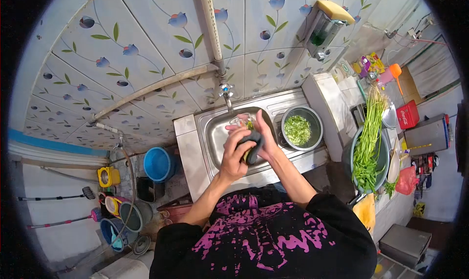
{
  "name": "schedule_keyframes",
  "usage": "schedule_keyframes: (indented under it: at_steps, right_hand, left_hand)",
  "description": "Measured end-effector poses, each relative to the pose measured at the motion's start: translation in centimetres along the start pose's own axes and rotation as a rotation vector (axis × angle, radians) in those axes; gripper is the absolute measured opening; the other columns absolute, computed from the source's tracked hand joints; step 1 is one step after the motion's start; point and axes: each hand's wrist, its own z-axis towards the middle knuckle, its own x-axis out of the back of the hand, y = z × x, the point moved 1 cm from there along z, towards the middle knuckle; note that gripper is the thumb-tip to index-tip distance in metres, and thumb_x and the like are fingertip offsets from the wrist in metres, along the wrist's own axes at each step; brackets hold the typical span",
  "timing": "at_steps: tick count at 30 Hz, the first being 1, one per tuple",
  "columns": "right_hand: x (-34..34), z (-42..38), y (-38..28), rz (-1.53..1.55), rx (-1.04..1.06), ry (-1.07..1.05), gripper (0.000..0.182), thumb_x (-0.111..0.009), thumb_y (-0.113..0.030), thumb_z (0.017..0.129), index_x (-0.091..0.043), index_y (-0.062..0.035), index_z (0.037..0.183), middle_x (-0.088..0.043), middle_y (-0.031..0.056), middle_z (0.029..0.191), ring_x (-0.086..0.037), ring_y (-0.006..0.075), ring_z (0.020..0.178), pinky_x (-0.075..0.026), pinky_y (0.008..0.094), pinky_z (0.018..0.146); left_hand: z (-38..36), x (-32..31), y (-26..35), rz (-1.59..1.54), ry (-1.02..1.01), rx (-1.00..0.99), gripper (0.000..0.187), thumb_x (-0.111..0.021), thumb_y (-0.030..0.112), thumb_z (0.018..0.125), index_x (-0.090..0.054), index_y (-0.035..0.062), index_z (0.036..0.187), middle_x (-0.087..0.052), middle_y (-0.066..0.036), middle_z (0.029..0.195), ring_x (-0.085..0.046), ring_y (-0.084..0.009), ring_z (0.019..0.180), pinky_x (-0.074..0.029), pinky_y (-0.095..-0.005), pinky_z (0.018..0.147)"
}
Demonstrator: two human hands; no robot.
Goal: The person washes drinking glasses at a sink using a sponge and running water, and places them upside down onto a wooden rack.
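We list: one dark object (255, 138), rounded, a small yellowish-green patch low on it; held tilted over the sink (214, 143), partly hidden. Its kind we cannot tell.

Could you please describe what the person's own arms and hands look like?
The left hand and right hand are bare, with no gloves; no ring or watch can be made out. The forearms are uncovered below loose, plain black sleeves, part of a black shirt with a splattered pink-purple print.
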Motion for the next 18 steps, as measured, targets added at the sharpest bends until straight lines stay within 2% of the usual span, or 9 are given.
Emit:
schedule_keyframes:
  at_steps: [3, 4, 6, 8, 11, 12, 14, 18]
  right_hand:
    - [0.0, -0.3, 0.2, 0.013, -0.053, -0.077, 0.05, -0.047, -0.048, 0.103, -0.055, -0.0083, 0.132, -0.064, 0.0117, 0.122, -0.063, 0.0237, 0.108, -0.05, 0.0402, 0.098]
    - [0.3, -0.3, 0.6, 0.123, -0.103, -0.106, 0.05, -0.047, -0.048, 0.103, -0.055, -0.0077, 0.131, -0.065, 0.0122, 0.121, -0.064, 0.024, 0.108, -0.05, 0.0405, 0.098]
    - [0.6, -0.3, 1.1, 0.347, -0.197, -0.166, 0.049, -0.048, -0.047, 0.103, -0.057, -0.0066, 0.128, -0.065, 0.0132, 0.12, -0.064, 0.0245, 0.107, -0.051, 0.0412, 0.098]
    - [0.8, 0.1, 0.6, 0.318, -0.156, -0.135, 0.049, -0.048, -0.048, 0.102, -0.057, -0.0067, 0.128, -0.065, 0.0134, 0.12, -0.064, 0.0245, 0.108, -0.051, 0.042, 0.098]
    - [1.0, 0.5, 0.6, 0.268, -0.101, -0.071, 0.05, -0.048, -0.049, 0.102, -0.057, -0.0067, 0.127, -0.065, 0.0139, 0.12, -0.064, 0.0246, 0.108, -0.052, 0.0437, 0.097]
    - [1.0, 0.6, 0.5, 0.18, -0.068, -0.026, 0.05, -0.048, -0.049, 0.102, -0.057, -0.0067, 0.127, -0.065, 0.0138, 0.12, -0.064, 0.0244, 0.108, -0.052, 0.0437, 0.097]
    - [1.1, 0.6, 0.6, 0.004, -0.011, 0.065, 0.051, -0.047, -0.05, 0.102, -0.057, -0.0067, 0.127, -0.065, 0.0138, 0.12, -0.065, 0.024, 0.108, -0.052, 0.0437, 0.096]
    - [0.0, 0.3, 0.9, 0.015, 0.024, 0.133, 0.054, -0.048, -0.053, 0.101, -0.059, -0.006, 0.125, -0.064, 0.0124, 0.121, -0.064, 0.023, 0.109, -0.052, 0.0397, 0.096]
  left_hand:
    - [1.3, 0.8, -0.5, 0.004, 0.007, -0.071, 0.031, -0.054, 0.001, 0.08, -0.06, 0.0013, 0.11, -0.051, -0.021, 0.132, -0.05, -0.0411, 0.126, -0.039, -0.0491, 0.109]
    - [1.5, 0.7, -0.4, 0.003, 0.007, -0.071, 0.031, -0.054, 0.001, 0.08, -0.06, 0.0013, 0.11, -0.051, -0.021, 0.132, -0.05, -0.0411, 0.126, -0.039, -0.0491, 0.109]
    - [2.2, 0.9, 0.0, 0.002, 0.144, 0.059, 0.031, -0.054, -0.001, 0.079, -0.061, 0.0014, 0.109, -0.052, -0.021, 0.131, -0.051, -0.0418, 0.126, -0.039, -0.0495, 0.109]
    - [2.5, 0.6, 0.3, -0.004, 0.209, 0.115, 0.032, -0.055, -0.002, 0.078, -0.061, 0.0015, 0.109, -0.053, -0.021, 0.13, -0.051, -0.0422, 0.126, -0.04, -0.0497, 0.109]
    - [0.4, 0.0, 1.8, 0.022, -0.026, -0.132, 0.033, -0.058, -0.002, 0.075, -0.062, 0.0012, 0.108, -0.053, -0.022, 0.13, -0.051, -0.0433, 0.127, -0.038, -0.0494, 0.11]
    - [0.7, 0.0, 1.3, 0.022, -0.026, -0.132, 0.033, -0.058, -0.002, 0.075, -0.062, 0.0012, 0.108, -0.053, -0.022, 0.13, -0.051, -0.0433, 0.127, -0.038, -0.0494, 0.11]
    - [1.6, 0.6, -0.2, 0.004, 0.047, -0.026, 0.032, -0.059, 0.001, 0.075, -0.062, 0.0009, 0.107, -0.053, -0.022, 0.13, -0.051, -0.0436, 0.126, -0.038, -0.0491, 0.109]
    - [2.1, 0.9, -0.3, 0.043, 0.133, 0.067, 0.032, -0.06, 0.002, 0.075, -0.063, 0.0007, 0.107, -0.054, -0.022, 0.131, -0.052, -0.0431, 0.126, -0.04, -0.0486, 0.108]
